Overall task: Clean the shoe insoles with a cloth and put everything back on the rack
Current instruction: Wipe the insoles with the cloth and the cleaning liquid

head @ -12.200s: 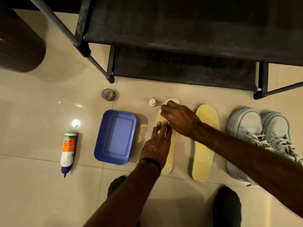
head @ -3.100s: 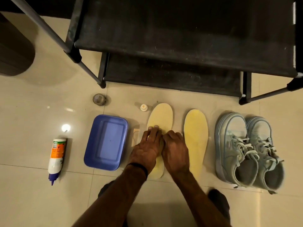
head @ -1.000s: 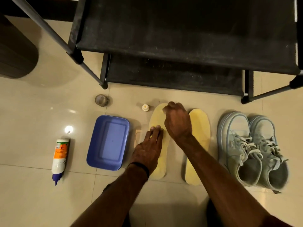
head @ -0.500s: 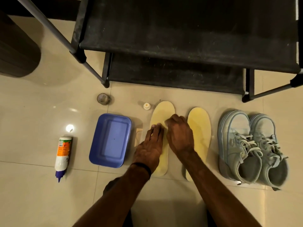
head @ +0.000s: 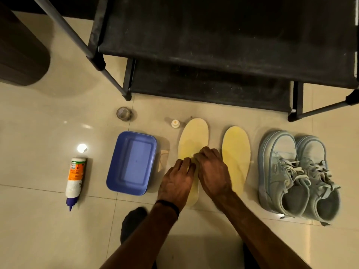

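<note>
Left insole (head: 194, 136): flat on the floor tiles, just right of the blue tray (head: 132, 162); both hands are on its middle.
Left hand (head: 175, 184): palm down, fingers flat and together, pressing the insole.
Right hand (head: 212, 171): knuckles curled, fingertips bunched over a pale scrap, likely the cloth (head: 192, 154); I can't tell the grip.
Right insole (head: 236, 152): beyond the hands, lying alone.
Sneakers (head: 297, 175): farthest right of the tray.
Rack (head: 213, 45): behind the tray.
Bottle (head: 74, 179): lying left of the tray.
</note>
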